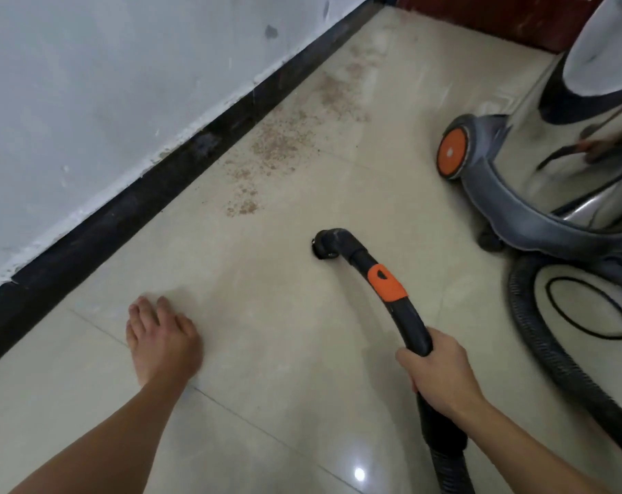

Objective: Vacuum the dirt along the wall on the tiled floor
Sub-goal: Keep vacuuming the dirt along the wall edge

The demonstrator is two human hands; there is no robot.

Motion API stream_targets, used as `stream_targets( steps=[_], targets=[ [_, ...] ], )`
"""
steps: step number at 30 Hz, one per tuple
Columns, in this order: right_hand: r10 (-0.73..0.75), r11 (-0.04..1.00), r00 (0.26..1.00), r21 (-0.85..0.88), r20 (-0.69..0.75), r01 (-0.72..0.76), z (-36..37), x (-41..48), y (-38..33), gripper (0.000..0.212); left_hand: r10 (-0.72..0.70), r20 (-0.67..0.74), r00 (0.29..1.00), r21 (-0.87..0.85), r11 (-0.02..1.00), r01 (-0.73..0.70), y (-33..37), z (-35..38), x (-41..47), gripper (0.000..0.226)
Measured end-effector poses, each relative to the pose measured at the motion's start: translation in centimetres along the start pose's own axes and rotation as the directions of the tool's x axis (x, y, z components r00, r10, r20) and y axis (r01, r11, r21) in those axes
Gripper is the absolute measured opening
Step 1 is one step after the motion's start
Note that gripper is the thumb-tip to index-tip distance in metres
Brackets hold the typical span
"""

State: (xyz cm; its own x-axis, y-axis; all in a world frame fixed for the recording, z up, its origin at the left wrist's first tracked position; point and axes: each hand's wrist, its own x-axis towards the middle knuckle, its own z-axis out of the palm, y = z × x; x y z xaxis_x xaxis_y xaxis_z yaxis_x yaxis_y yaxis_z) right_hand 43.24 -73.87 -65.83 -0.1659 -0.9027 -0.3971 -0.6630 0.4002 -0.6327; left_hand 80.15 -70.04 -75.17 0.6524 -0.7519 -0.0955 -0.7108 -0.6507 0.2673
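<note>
Right hand (441,372): fingers wrapped around the black hose handle (402,308).
Left hand (161,338): fingers straight and relaxed, palm down over the tiled floor (284,351).
Nozzle (325,244): mouth down on the tile, short of the dirt.
Dirt (274,147): brown crumbs scattered beside the black baseboard (124,212).
Vacuum canister (559,151): steel, at right.

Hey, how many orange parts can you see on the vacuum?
2. An orange wheel hub on the canister, on its side facing the wall, and an orange collar on the wand ahead of the right hand. Others may be hidden behind the canister.
</note>
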Motion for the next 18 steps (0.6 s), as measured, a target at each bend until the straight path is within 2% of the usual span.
stream_targets(
  steps=[5, 8, 10, 14, 18],
  targets=[
    [0.136, 0.991, 0.975, 0.044, -0.178, -0.130, -2.4, -4.6, 7.3, 0.015, 0.008, -0.007, 1.000, -0.001, 1.000, -0.008, 0.5, 0.2, 0.0, 0.054],
    [0.219, 0.972, 0.948, 0.132, -0.232, -0.192, -3.9, -3.3, 8.3, 0.013, -0.012, 0.005, 1.000, 0.034, 0.999, 0.011, 0.7, 0.3, 0.3, 0.053],
    [0.225, 0.964, 0.943, 0.196, -0.246, -0.179, -4.0, -1.5, 7.4, 0.017, -0.023, 0.022, 1.000, 0.063, 0.998, 0.021, 1.1, 0.2, 0.2, 0.051],
    [0.157, 0.961, 0.969, 0.257, -0.193, -0.104, -1.9, 1.1, 3.6, 0.018, -0.023, 0.070, 0.997, 0.085, 0.996, 0.017, 2.3, -0.3, 0.0, 0.043],
    [0.042, 0.981, 0.996, 0.190, -0.073, -0.027, 1.0, 1.3, 0.6, 0.013, 0.016, 0.083, 0.996, 0.061, 0.998, -0.021, 2.9, -0.8, 0.8, 0.041]
  ],
)
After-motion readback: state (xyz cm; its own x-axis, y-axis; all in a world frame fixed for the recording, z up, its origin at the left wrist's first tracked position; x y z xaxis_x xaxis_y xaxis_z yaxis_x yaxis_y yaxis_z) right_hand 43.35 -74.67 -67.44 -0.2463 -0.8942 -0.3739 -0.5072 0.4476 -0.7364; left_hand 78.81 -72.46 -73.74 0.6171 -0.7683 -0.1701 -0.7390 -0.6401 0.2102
